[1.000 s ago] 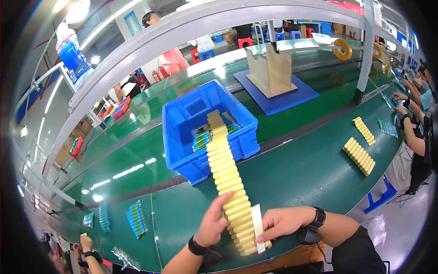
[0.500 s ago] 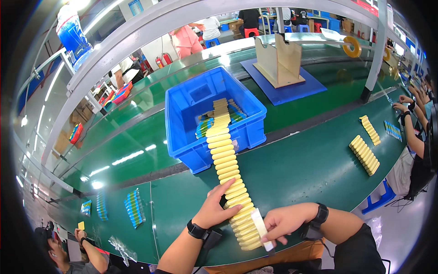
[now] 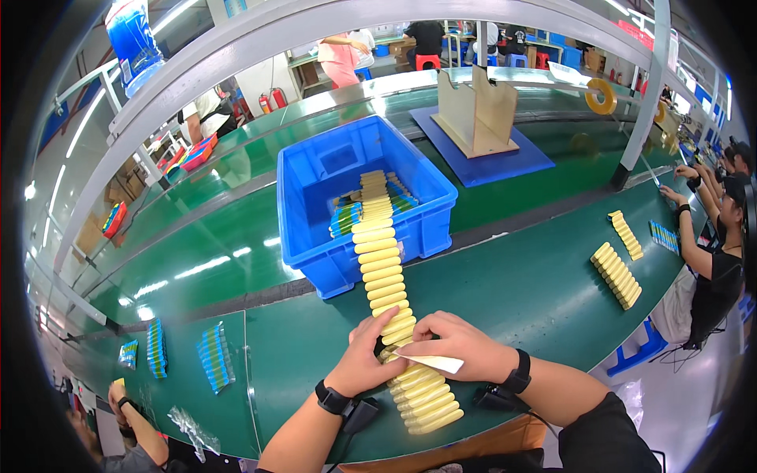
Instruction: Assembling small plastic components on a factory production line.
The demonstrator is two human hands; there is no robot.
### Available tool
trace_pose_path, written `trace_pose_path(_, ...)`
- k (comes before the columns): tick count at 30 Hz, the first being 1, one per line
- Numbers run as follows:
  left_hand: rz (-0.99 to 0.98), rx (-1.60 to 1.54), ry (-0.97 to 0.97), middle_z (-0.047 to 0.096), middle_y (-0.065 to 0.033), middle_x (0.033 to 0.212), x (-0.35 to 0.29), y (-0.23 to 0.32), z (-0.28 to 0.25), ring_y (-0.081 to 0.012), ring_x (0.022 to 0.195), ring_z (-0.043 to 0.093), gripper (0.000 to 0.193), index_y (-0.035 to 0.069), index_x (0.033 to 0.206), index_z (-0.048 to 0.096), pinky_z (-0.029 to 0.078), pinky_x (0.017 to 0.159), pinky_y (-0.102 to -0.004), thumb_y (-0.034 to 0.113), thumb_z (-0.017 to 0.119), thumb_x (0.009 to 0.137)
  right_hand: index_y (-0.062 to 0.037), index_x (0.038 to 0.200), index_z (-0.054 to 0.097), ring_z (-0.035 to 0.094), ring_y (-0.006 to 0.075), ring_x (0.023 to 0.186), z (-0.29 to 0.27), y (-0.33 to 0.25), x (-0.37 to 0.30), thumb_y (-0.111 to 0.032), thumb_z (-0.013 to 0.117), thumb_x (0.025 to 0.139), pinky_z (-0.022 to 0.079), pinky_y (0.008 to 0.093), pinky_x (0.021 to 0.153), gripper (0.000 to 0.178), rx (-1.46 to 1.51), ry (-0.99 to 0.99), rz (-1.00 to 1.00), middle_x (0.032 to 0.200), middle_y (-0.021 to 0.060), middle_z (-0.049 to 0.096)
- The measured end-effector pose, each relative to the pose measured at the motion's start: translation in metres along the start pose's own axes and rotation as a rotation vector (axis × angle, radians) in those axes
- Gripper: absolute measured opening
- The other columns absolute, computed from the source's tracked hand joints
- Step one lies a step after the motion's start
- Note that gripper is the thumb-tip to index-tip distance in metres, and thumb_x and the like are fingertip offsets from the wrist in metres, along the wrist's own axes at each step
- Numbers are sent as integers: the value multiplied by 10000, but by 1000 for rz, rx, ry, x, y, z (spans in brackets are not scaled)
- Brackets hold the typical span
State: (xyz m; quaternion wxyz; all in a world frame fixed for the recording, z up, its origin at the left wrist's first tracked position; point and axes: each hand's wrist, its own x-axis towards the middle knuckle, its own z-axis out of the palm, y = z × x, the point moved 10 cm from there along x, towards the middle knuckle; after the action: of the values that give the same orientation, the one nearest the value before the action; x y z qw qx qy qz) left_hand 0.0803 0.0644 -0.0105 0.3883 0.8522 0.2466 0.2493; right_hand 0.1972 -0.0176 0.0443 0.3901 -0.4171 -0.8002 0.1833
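**On the green bench, a long yellow strip is worked by two hands**

Across the near part of the green bench (image 3: pixel 520 292), a yellow strip (image 3: pixel 385 276) of rounded sticks set side by side is laid out, its far end being held inside a blue crate (image 3: pixel 330 272) and its middle draped over the front rim. The strip's lower end is rested near the bench's front edge, beyond the hands. The left hand (image 3: pixel 364 359) is placed on the strip from its left side, thumb and forefinger parted; whether the strip is gripped cannot be told. By the right hand (image 3: pixel 457 347), a white flat piece (image 3: pixel 438 363) is held, its narrow end pointed toward the left thumb. The two hands are brought close together over the strip.

Inside the crate, blue-and-green packets (image 3: pixel 344 219) can be seen beside the strip; their printing is too small to be read. Similar packets (image 3: pixel 214 359) are laid at the left, and yellow bundles (image 3: pixel 615 274) at the right. A white label (image 3: pixel 564 72) is seen by the far rail, its marks illegible. At upper left, a large blue-and-white container (image 3: pixel 136 43) is partly shown. Behind the crate, a wooden stand (image 3: pixel 473 118) is set on a blue mat (image 3: pixel 524 163).
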Motion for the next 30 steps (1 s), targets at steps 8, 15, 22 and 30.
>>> trace_pose_path(8,-86,-104,-12,557,-213,1470,5,-12,-2,-352,1400,494,850,54,1571,429,326,1204,-424,270,819,847,-102,1023,761,607,306,955,-42,40,-9,-21,741,866,498,388,849,178,-134,141,168,1008,98,610)
trace_pose_path(15,179,-301,-2,497,-208,1546,1,38,-21,-356,1424,464,696,-8,1564,439,274,1225,-430,312,592,965,-32,1115,765,635,178,1106,-39,37,-18,-110,646,1032,498,345,993,165,675,212,257,1237,89,625)
trace_pose_path(22,161,-315,-101,472,-206,1548,-18,69,10,-346,1453,414,873,6,1581,410,272,1220,-454,604,616,979,17,1149,746,635,65,891,17,9,-40,-194,649,1057,537,266,805,249,947,-289,442,1000,15,743)
trace_pose_path(30,-56,-513,-23,556,-127,1472,10,29,-4,-246,1378,513,784,46,1567,449,375,1177,-396,155,808,879,11,1135,753,614,54,699,55,-20,-71,-292,627,1074,479,238,633,334,943,-921,490,845,4,727)
